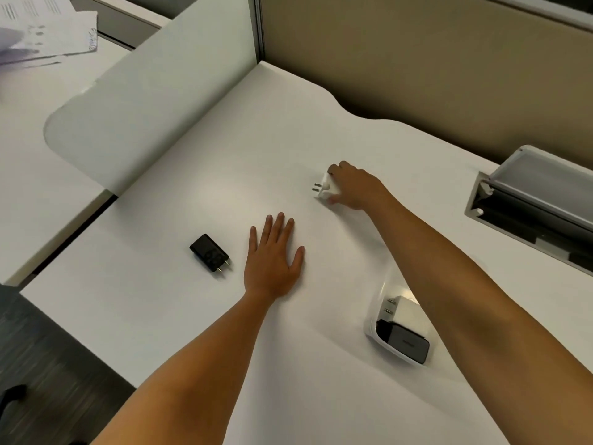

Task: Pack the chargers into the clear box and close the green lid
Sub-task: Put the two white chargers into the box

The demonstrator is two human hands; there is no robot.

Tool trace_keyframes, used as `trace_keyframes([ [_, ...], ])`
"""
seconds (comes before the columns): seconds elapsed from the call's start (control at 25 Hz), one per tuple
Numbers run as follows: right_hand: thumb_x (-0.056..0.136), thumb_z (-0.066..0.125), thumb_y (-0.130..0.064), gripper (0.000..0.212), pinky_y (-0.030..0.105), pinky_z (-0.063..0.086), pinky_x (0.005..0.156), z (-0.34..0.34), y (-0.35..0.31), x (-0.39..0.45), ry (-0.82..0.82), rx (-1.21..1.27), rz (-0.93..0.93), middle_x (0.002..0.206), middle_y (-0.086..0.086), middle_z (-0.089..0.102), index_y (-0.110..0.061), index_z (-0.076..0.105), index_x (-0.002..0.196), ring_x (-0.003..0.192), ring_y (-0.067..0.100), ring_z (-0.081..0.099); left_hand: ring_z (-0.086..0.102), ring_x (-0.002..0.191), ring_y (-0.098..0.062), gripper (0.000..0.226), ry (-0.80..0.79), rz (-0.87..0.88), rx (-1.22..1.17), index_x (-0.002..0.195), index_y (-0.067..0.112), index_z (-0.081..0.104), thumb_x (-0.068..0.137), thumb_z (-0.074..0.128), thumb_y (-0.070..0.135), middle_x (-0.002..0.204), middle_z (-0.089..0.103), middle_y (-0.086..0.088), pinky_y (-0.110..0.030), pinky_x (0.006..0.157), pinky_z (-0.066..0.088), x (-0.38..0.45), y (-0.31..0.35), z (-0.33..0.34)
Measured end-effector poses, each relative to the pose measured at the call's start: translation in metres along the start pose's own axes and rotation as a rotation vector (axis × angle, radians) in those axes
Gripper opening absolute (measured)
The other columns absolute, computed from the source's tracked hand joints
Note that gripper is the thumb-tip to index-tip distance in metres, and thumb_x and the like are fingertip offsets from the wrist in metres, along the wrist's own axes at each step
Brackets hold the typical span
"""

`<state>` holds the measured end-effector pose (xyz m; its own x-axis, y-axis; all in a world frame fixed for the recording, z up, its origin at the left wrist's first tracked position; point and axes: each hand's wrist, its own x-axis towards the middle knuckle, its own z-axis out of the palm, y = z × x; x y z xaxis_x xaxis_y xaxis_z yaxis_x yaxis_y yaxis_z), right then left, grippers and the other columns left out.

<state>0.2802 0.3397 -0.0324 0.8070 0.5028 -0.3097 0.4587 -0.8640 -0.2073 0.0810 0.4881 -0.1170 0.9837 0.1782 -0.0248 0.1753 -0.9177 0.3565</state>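
Note:
My right hand (354, 186) reaches far across the white desk and grips a white charger (325, 187), whose two prongs point left. My left hand (272, 258) lies flat on the desk, fingers spread, holding nothing. A black charger (209, 252) lies on the desk just left of that hand, prongs toward the lower right. The clear box (373, 311) stands under my right forearm, near the right; inside it are a white charger (405, 314) and a black charger (406, 343). No green lid shows.
A beige partition (417, 65) rises behind the desk. An open grey cable tray (526, 200) sits at the right edge. A low white divider (154, 101) stands at the left, with loose papers (41, 30) on the neighbouring desk. Dark floor shows at lower left.

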Motion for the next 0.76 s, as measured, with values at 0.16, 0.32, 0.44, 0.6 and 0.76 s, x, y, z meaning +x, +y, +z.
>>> trace_keyframes([
  [0.16,0.078,0.074,-0.049,0.066,0.038,0.048,0.088,-0.019,0.002,-0.076,0.088,0.418,0.054,0.123,0.003,0.053,-0.023,0.047,0.132,0.104,0.023,0.058,0.0,0.154,-0.014,0.064,0.005,0.0,-0.003,0.157,0.027,0.02,0.099,0.029,0.053,0.167,0.012,0.005,-0.046,0.125,0.001,0.0,-0.001,0.0],
  [0.32,0.075,0.077,-0.051,0.063,0.037,0.056,0.081,-0.037,0.025,-0.177,-0.03,0.542,0.184,0.116,-0.007,0.057,-0.031,0.049,0.129,0.089,0.018,0.067,0.001,0.154,-0.014,0.066,-0.006,-0.001,0.009,0.157,0.026,0.019,0.099,0.029,0.054,0.167,0.012,0.005,-0.046,0.125,0.0,-0.001,0.001,0.002],
  [0.44,0.077,0.076,-0.048,0.064,0.039,0.052,0.085,-0.027,0.049,-0.227,-0.074,0.384,0.32,0.12,-0.001,0.055,-0.029,0.048,0.131,0.098,0.022,0.061,0.003,0.154,-0.016,0.066,0.002,-0.003,0.007,0.157,0.024,0.021,0.099,0.031,0.053,0.167,0.014,0.003,-0.047,0.125,0.001,-0.001,-0.001,0.003],
  [0.6,0.081,0.075,-0.039,0.066,0.035,0.044,0.08,0.008,0.07,-0.24,-0.068,0.23,0.422,0.131,0.006,0.047,-0.024,0.043,0.137,0.106,0.03,0.057,0.006,0.154,-0.019,0.065,0.015,0.007,0.011,0.156,0.022,0.024,0.099,0.033,0.051,0.166,0.017,0.001,-0.049,0.124,0.004,-0.001,-0.001,0.004],
  [0.76,0.082,0.074,-0.033,0.067,0.039,0.05,0.083,0.034,0.079,-0.234,-0.097,0.243,0.428,0.132,0.008,0.044,-0.023,0.041,0.139,0.104,0.032,0.059,0.007,0.154,-0.019,0.065,0.02,0.006,0.007,0.156,0.022,0.025,0.099,0.035,0.05,0.166,0.018,0.0,-0.049,0.124,0.004,-0.002,-0.001,0.003],
])
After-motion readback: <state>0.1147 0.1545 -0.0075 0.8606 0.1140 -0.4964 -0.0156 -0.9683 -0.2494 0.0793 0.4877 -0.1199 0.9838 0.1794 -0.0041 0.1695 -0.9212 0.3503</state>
